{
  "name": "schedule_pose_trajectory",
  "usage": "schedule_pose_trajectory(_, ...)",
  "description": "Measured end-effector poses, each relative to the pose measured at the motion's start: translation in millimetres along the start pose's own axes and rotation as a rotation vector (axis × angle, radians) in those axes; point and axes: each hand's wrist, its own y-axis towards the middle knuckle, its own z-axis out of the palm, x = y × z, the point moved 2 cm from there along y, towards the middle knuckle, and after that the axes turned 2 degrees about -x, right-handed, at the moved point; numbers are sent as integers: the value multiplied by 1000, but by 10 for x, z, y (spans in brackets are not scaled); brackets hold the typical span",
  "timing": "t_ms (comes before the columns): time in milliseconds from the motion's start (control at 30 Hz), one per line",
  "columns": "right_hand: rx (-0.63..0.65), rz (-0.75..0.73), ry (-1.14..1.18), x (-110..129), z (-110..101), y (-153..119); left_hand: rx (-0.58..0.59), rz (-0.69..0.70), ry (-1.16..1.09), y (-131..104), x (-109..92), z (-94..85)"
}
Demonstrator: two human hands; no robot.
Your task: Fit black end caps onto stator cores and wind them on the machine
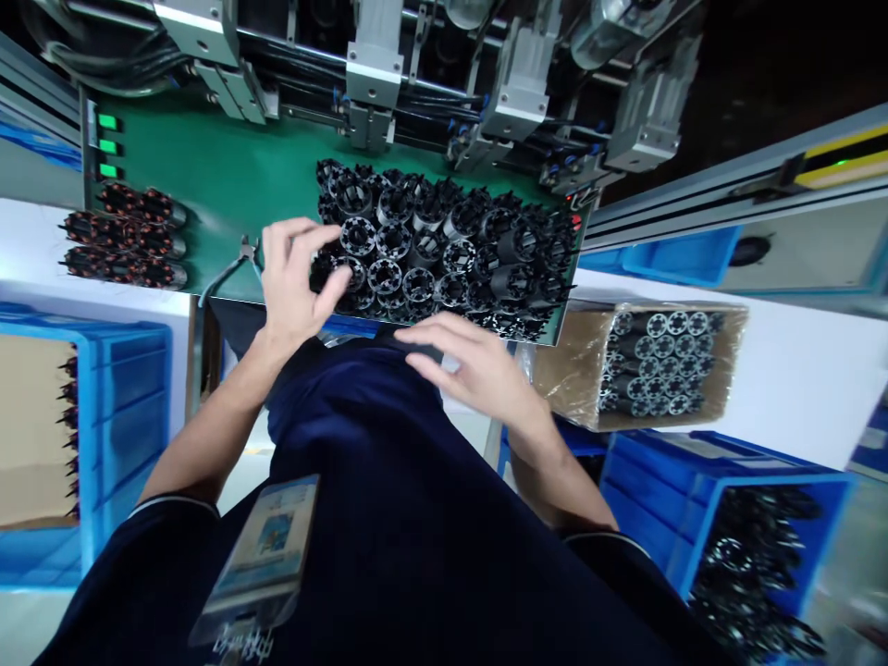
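Note:
My left hand [295,277] is at the left end of a dense group of motor stator cores [385,276], metal rings with toothed insides and black plastic prongs. Its thumb and forefinger are apart beside the nearest cores, and whether they touch one I cannot tell. Just in front of the table edge is my right hand [475,365], thumb and fingers apart, holding nothing. Side cutters [232,266] lie on the green mat [215,185] left of my left hand. Copper-wound stators [129,236] lie stacked at the mat's left end.
A machine with metal cylinder blocks [375,69] spans the table's back. An open carton [569,365] of stator cores stands at right, above a blue crate [659,499] of black parts. Another blue crate [125,398] stands left. Green buttons [109,146] sit at the back left.

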Motion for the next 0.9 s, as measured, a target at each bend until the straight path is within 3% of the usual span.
schedule_pose_trajectory(67,-35,-23,-100,-90,-223,252,26,-28,-8,195,71,-73)
schedule_pose_trajectory(167,-69,-40,-267,-344,-478,770,197,33,-28,610,207,-84)
schedule_pose_trajectory(267,7,-21,-413,-693,-575,1282,340,108,-66,953,337,-7)
schedule_pose_trajectory(367,138,-35,-512,-982,-557,1598,385,111,-152,1133,419,77)
schedule_pose_trajectory(533,227,-12,-540,-1189,-428,1711,423,145,-194,1223,407,82)
schedule_pose_trajectory(800,119,-54,-559,-1290,-347,1677,592,297,-52,1300,288,-6)
schedule_pose_trajectory(900,113,-90,-604,-1304,-343,1685,601,338,8,1305,303,-14)
